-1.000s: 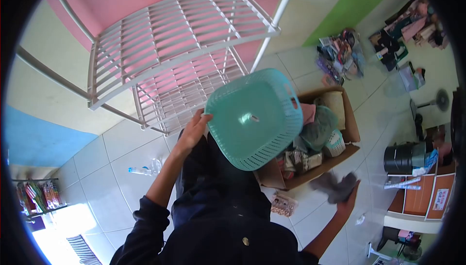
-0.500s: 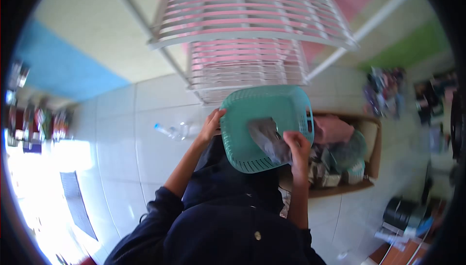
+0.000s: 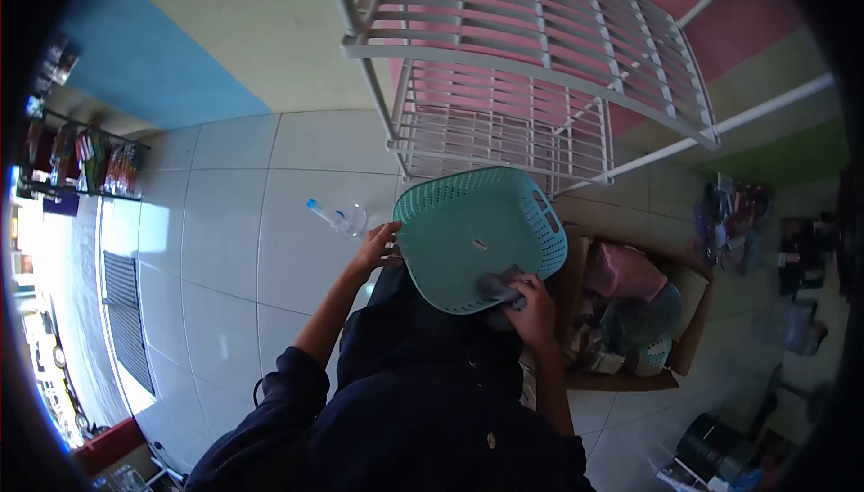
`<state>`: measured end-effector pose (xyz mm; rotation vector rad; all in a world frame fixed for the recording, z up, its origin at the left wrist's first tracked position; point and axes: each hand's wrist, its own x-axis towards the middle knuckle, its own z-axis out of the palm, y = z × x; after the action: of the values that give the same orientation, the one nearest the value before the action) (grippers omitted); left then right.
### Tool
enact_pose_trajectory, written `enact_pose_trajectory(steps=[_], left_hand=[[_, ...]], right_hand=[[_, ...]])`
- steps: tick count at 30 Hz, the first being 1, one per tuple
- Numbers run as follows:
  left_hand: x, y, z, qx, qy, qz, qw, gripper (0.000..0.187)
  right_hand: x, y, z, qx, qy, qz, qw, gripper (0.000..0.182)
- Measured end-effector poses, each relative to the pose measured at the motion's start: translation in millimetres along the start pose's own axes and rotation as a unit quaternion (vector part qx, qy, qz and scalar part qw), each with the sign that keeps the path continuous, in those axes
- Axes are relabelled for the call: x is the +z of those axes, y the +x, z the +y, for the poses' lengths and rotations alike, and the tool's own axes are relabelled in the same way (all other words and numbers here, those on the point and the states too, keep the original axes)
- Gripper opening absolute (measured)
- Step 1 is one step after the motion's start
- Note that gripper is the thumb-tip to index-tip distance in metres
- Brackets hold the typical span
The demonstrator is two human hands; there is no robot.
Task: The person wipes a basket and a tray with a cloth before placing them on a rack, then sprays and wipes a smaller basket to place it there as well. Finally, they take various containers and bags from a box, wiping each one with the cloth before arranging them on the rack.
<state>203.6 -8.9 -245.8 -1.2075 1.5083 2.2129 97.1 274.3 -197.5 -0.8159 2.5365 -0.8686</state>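
Note:
My left hand (image 3: 373, 250) grips the near-left rim of a teal perforated plastic basket (image 3: 468, 226), which is tilted with its inside facing me. Pressed against the basket's lower inside wall is a grey cloth (image 3: 499, 286), bunched in my right hand (image 3: 531, 310). Both hands are in front of my dark-sleeved body. The basket hides part of the white slatted rack (image 3: 531, 60) behind it.
An open cardboard box (image 3: 684, 348) with pink and teal items stands on the tiled floor at the right. A clear plastic bottle (image 3: 331, 217) lies on the floor at the left. Clutter lines the far right; a shelf of goods (image 3: 81, 163) stands far left.
My right hand brought the grey cloth from beside the box into the basket, then slid it down to the lower rim. The view swung left and the basket shifted slightly.

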Motion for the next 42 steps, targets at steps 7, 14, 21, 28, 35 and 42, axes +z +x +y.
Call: enact_pose_trajectory(steps=[7,14,21,28,35,42], left_hand=[[-10,9,-3,0.15,-0.003,0.235,0.96,0.061],[-52,30,-11,0.061,0.053,0.544,0.835,0.1],[-33,36,-3,0.12,0.146,0.547,0.816,0.104],[-102,64,-15,0.019,-0.071,0.403,0.912,0.084],[-86,60,-26,0.023,-0.021,0.509,0.86,0.093],[70,-31,12,-0.01,-0.092,0.017,0.996,0.09]], right_hand=[[5,-10,-20,-0.038,0.039,0.047,0.997,0.021],[18,-26,-12,0.004,0.05,0.117,0.992,0.027],[17,-31,43,0.113,-0.038,0.18,0.976,0.026],[17,-21,108,0.056,-0.053,0.259,0.963,0.029],[-1,0,130,0.059,-0.127,0.254,0.957,0.031],[2,-4,33,-0.021,-0.079,0.142,0.986,0.026]])
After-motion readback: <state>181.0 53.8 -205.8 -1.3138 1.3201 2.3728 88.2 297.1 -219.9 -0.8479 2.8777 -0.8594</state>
